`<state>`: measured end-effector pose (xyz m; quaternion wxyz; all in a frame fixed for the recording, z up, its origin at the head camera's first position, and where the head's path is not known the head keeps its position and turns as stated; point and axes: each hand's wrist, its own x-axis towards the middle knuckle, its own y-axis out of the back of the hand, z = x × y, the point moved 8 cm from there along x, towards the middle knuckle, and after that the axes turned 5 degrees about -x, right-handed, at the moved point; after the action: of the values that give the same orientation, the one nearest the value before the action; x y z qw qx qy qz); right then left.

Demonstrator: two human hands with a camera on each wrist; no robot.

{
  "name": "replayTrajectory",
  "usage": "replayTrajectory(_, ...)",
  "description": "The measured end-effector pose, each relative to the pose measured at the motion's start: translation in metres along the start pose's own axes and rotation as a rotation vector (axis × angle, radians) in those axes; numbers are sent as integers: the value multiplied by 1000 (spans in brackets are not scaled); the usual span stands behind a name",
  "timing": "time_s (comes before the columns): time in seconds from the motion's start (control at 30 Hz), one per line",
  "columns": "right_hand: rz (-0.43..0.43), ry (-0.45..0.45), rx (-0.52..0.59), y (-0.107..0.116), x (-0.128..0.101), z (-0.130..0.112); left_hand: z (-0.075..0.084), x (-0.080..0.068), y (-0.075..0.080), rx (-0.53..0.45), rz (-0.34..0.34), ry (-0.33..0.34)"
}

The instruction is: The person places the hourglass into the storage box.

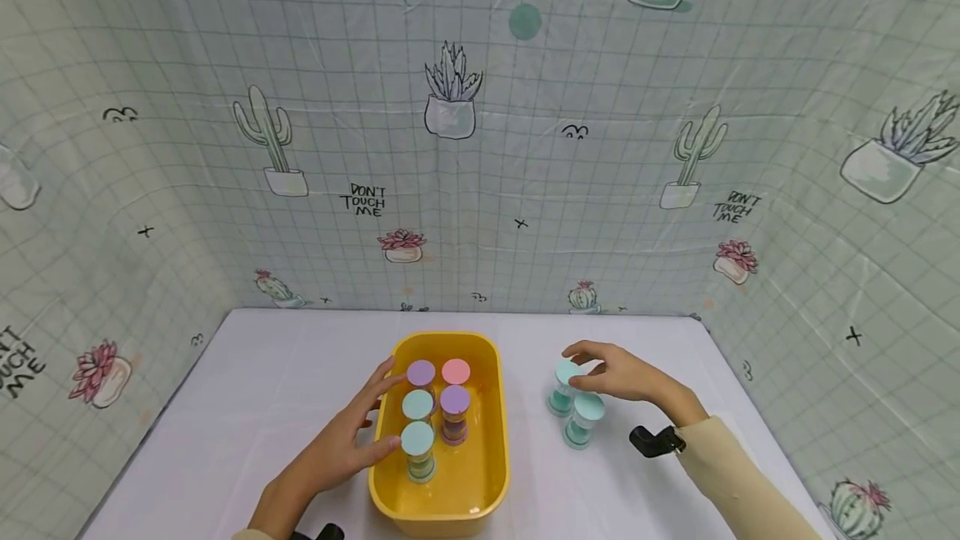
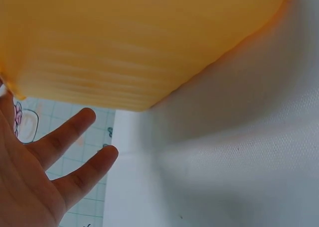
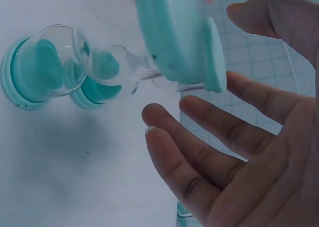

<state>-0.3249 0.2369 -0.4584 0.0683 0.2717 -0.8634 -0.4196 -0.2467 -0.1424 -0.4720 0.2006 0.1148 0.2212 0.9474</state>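
Note:
To the left of the yellow bin point(image 1: 491, 473) my left hand point(image 1: 341, 444) is spread, its thumb and index finger reaching over the rim. The thumb tip is beside a teal-capped sand timer point(image 1: 417, 440) in the bin. Behind that stand another teal-capped timer point(image 1: 417, 405), two purple-capped ones point(image 1: 455, 400) and a pink-capped one point(image 1: 456, 371). On the table to the right, my right hand point(image 1: 618, 372) has its fingers and thumb loosely about the cap of a teal sand timer point(image 1: 566, 373). A second teal timer point(image 1: 588, 408) stands nearer. In the right wrist view a teal cap point(image 3: 172, 35) appears apart from the fingers.
A white cloth-covered table point(image 1: 277, 390) carries the bin and the timers. Grid-patterned fabric with cactus prints point(image 1: 480, 173) rises behind the table and along both sides. Black wrist devices point(image 1: 656, 442) are worn below the hands.

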Motion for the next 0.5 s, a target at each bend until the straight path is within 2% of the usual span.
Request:
replayTrajectory(0.13, -24, -28, -3, -4, 2, -1, 1, 0, 0, 10, 6, -9)
replayTrajectory(0.37, -39, -1, -9, -7, 5, -10, -2, 1, 0, 10, 9, 22)
replayTrajectory(0.5, -51, -7, -12, -9, 8, -10, -2, 0, -1, 13, 9, 9)
